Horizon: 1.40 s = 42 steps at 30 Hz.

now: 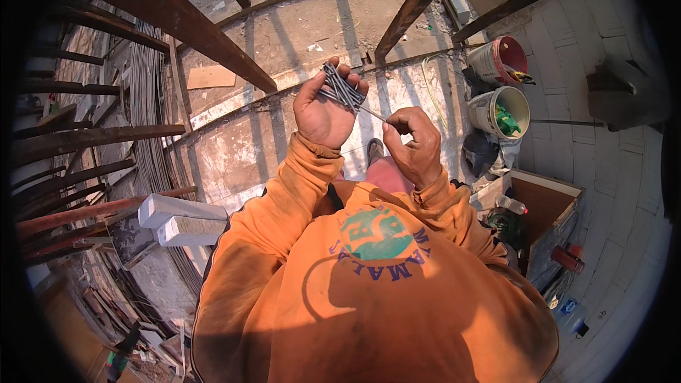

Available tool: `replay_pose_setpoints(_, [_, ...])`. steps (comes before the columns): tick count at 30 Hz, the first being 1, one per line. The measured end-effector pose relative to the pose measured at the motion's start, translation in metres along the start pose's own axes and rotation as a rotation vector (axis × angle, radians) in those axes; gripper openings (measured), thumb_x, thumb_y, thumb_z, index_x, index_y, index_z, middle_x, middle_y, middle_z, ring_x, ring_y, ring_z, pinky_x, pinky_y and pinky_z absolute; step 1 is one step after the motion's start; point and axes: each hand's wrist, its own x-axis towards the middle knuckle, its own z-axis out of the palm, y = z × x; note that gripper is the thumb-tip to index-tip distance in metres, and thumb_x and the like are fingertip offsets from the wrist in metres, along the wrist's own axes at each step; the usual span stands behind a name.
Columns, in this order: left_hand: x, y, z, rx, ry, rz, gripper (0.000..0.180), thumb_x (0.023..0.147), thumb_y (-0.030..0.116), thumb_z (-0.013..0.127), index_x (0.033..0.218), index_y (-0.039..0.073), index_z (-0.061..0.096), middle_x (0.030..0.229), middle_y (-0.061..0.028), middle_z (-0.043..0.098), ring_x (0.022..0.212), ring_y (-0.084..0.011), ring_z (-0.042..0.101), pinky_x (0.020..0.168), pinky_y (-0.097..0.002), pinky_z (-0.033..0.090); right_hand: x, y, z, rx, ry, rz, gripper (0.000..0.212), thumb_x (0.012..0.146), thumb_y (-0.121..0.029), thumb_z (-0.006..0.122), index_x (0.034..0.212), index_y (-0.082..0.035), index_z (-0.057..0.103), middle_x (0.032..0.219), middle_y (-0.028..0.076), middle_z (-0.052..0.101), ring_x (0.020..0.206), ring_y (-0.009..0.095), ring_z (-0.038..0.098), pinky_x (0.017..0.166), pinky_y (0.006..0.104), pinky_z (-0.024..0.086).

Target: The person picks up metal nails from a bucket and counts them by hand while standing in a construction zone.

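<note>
My left hand point(323, 119) is palm up in front of my chest, its fingers curled over a loose bundle of long grey nails point(343, 91). The nails point in slightly different directions across the fingers. Just to the right, my right hand point(418, 149) pinches the end of a single nail point(373, 113) between thumb and fingertips. That nail slants up and left, and its far end meets the bundle. Both forearms are in orange sleeves.
Dark wooden posts point(206, 32) rise ahead and left. At right stand a white bucket point(484, 115) holding something green and a red-lined bucket point(484, 64). White blocks point(188, 214) lie left, near long thin rods point(145, 92). A brown wooden box point(543, 202) sits right.
</note>
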Motion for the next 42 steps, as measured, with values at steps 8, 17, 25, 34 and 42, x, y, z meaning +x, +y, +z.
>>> replay_pose_setpoints(8, [0.016,0.030,-0.004,0.039,0.077,0.379,0.023,0.093,0.005,0.051,0.116,0.005,0.053,0.097,-0.0063,0.058,0.090,-0.0196,0.056,0.087,-0.0383,0.047,0.075,0.036,0.020,0.275,-0.213,0.005,0.006,0.083,0.001,0.064,0.087,0.001,0.059,0.081,0.008,0.058,0.070,0.016,0.063,0.063,0.0266,0.052])
replay_pose_setpoints(17, [-0.097,0.005,-0.014,-0.033,0.177,0.987,0.021,0.094,0.008,0.053,0.114,0.008,0.054,0.094,-0.0048,0.059,0.085,-0.0177,0.056,0.085,-0.0365,0.046,0.038,0.017,0.081,0.779,-0.835,0.191,0.014,0.094,0.000,0.054,0.106,0.005,0.057,0.100,0.011,0.060,0.089,0.018,0.066,0.077,0.0290,0.057])
replay_pose_setpoints(25, [-0.308,-0.021,-0.045,-0.112,0.118,1.555,0.016,0.095,0.006,0.050,0.109,0.004,0.056,0.095,-0.0056,0.059,0.086,-0.0178,0.057,0.087,-0.0354,0.048,-0.060,-0.061,0.097,0.807,-1.205,0.154,0.017,0.093,-0.002,0.057,0.109,0.004,0.054,0.094,0.012,0.064,0.087,0.019,0.067,0.076,0.0299,0.057])
replay_pose_setpoints(34, [-0.641,-0.226,-0.144,-0.222,0.317,1.981,0.024,0.091,0.004,0.055,0.114,0.006,0.056,0.092,-0.0062,0.060,0.083,-0.0197,0.057,0.080,-0.0361,0.048,-0.370,-0.132,0.152,0.657,-1.590,0.015,0.029,0.094,-0.013,0.059,0.118,0.002,0.053,0.090,0.008,0.061,0.080,0.015,0.063,0.069,0.0291,0.055])
replay_pose_setpoints(42, [-0.830,-0.477,-0.173,-0.410,0.717,2.509,0.023,0.091,0.005,0.053,0.115,0.006,0.052,0.091,-0.0058,0.060,0.081,-0.0189,0.058,0.079,-0.0353,0.049,-0.600,-0.369,0.099,1.385,-1.684,-0.488,0.023,0.094,-0.003,0.054,0.116,0.004,0.049,0.102,0.017,0.060,0.076,0.018,0.062,0.065,0.0322,0.055])
